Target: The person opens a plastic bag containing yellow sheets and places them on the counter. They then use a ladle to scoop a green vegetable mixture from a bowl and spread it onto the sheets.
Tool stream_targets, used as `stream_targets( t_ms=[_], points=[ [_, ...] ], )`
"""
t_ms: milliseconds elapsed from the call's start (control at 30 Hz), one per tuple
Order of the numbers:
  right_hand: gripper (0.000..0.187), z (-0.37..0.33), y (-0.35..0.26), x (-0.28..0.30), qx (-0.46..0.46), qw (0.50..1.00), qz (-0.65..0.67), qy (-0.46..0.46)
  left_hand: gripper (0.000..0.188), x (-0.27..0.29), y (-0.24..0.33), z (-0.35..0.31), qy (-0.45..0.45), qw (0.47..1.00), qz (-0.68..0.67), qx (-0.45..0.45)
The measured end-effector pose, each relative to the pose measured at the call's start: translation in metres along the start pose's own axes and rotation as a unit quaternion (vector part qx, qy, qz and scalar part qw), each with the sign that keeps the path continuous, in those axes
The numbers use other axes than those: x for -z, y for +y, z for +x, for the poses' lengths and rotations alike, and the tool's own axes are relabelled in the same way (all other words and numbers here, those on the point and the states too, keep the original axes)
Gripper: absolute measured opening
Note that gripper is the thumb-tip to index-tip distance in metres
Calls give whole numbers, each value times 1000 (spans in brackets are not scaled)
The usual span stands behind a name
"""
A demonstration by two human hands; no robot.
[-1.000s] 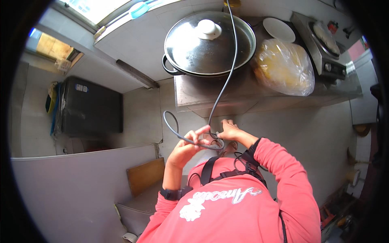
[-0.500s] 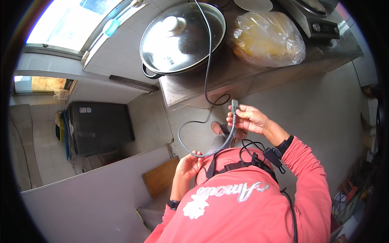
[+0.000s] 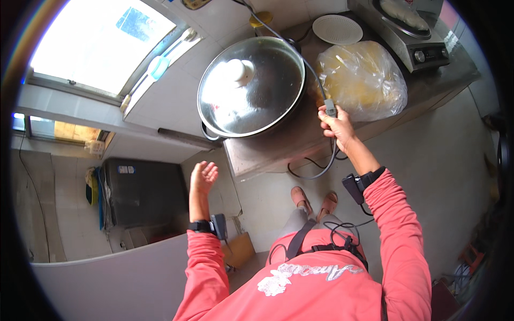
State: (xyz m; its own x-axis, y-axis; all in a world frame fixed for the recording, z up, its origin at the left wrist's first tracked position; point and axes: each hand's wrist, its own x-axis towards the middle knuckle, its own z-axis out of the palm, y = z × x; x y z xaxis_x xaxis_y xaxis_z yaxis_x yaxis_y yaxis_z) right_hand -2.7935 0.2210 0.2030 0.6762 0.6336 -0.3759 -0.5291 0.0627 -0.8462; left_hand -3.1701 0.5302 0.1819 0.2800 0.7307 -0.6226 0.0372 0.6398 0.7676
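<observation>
Two hands (image 3: 338,127), wider apart — left (image 3: 203,177) off cable (image 3: 335,150)

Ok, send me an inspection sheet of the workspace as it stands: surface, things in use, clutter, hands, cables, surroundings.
Surface: shiny grey counter, bearing a lidded pot and, at right, a cooker.
Things in use: grey connector, held near the counter's front edge.
Clutter: clear bag with yellow contents; white plate; yellow-topped container behind the pot.
Hands: right hand grips the connector; left hand is open, holding nothing.
Cables: grey cable passes between pot and bag to the connector; a cable loop hangs below.
Surroundings: bright window at upper left; black box-like unit at left.
</observation>
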Motion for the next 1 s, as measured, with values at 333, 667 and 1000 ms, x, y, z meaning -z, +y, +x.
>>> stream_targets(
  t_ms=[333, 667, 1000],
  points=[
    [16, -3, 43, -30, 90, 939, -5, 331, 42, -98, 59, 89, -62, 995, -73, 32],
    [56, 80, 20, -15, 84, 788, 29, 609, 47, -117, 38, 84, 3, 989, 47, -137],
    [40, 96, -9, 97, 175, 748, -12, 640, 48, -126, 47, 70, 10, 988, 78, -131]
  ],
)
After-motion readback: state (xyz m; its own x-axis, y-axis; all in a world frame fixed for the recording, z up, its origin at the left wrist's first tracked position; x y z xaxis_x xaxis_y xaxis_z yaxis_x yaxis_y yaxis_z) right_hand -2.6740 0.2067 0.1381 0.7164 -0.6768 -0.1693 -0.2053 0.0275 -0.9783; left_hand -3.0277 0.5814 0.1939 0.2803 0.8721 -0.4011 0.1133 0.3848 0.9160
